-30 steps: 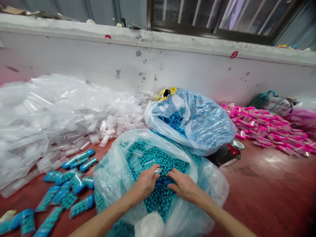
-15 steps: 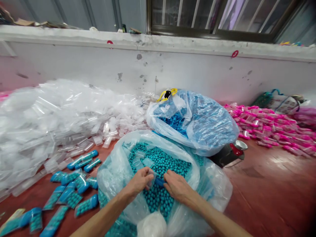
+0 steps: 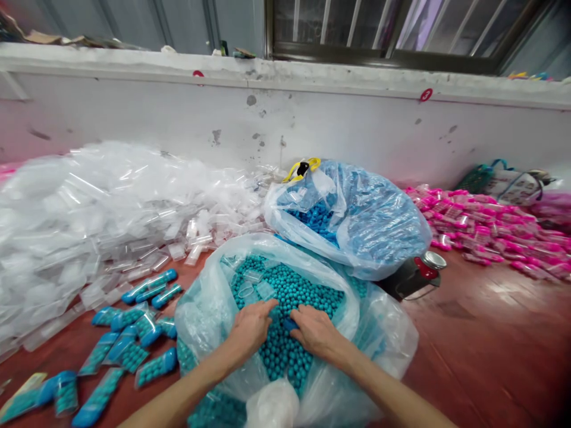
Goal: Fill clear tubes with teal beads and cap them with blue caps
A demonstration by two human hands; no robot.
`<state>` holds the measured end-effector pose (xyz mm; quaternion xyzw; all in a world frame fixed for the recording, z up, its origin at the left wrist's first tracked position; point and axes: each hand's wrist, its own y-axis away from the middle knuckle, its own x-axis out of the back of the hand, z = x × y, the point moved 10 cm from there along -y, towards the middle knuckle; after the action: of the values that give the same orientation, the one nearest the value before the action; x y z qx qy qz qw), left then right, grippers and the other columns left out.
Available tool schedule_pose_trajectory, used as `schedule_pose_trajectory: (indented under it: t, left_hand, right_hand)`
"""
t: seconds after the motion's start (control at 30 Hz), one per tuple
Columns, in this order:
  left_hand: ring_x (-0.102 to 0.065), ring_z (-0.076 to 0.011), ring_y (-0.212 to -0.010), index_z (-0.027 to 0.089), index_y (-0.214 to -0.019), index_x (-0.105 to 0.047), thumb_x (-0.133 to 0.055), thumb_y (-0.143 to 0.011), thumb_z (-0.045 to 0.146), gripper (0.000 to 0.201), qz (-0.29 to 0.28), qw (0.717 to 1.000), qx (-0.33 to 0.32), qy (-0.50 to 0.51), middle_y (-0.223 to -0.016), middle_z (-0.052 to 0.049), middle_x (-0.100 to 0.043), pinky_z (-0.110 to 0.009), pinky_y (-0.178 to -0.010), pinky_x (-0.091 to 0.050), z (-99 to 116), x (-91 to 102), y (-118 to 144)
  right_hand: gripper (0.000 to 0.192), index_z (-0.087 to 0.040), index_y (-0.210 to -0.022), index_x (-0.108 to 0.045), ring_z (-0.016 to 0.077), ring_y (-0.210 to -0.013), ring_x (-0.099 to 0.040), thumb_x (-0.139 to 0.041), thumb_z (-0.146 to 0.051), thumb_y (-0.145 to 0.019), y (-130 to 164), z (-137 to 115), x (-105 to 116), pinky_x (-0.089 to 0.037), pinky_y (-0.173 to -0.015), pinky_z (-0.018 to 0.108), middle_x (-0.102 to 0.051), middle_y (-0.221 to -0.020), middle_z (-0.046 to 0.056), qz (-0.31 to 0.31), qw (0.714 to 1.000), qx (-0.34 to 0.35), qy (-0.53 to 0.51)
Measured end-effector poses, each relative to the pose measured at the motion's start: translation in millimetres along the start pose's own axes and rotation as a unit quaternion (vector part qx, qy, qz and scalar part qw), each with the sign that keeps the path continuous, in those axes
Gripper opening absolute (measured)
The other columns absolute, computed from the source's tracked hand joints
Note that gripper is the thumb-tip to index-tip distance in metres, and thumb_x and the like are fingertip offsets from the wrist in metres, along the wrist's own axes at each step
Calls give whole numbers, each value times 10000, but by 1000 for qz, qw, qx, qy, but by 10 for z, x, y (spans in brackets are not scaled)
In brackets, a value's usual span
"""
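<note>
Left hand (image 3: 250,328) and right hand (image 3: 314,330) had fingertips dug into the teal beads (image 3: 285,351), so what they gripped couldn't be told; only a blue sliver (image 3: 289,324) showed between them. Both forearms ran off the near edge. Bead bag (image 3: 209,315) was cut off at the near edge. Clear tube pile (image 3: 89,208) ran off the left edge, pink packs (image 3: 491,229) off the right. Blue bag (image 3: 370,220) hid most of its contents and part of the dark can (image 3: 408,279).
</note>
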<state>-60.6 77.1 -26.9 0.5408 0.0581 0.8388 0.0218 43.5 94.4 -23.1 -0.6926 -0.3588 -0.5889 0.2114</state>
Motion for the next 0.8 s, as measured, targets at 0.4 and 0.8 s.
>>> schedule_pose_trajectory:
  t: [0.4, 0.8]
  left_hand:
    - [-549, -294, -920, 145, -748, -563, -498, -652, 86, 131, -140, 989, 16, 46, -837, -137, -620, -429, -832, -383, 142, -294, -96]
    - [-481, -103, -511, 186, -742, -438, -539, -626, 291, 186, -144, 832, 173, 506, -570, 63, -461, -244, -519, -436, 143, -805, -219]
  right_hand:
    - [228, -185, -907, -534, 219, -819, -574, -352, -72, -827, 13, 498, 322, -391, -629, 277, -619, -871, 81, 66, 984, -142, 90]
    - [284, -177, -1043, -552, 198, -886, -585, -322, -188, -878, -20, 559, 38, -422, -744, 280, -632, -962, 83, 52, 991, -118, -18]
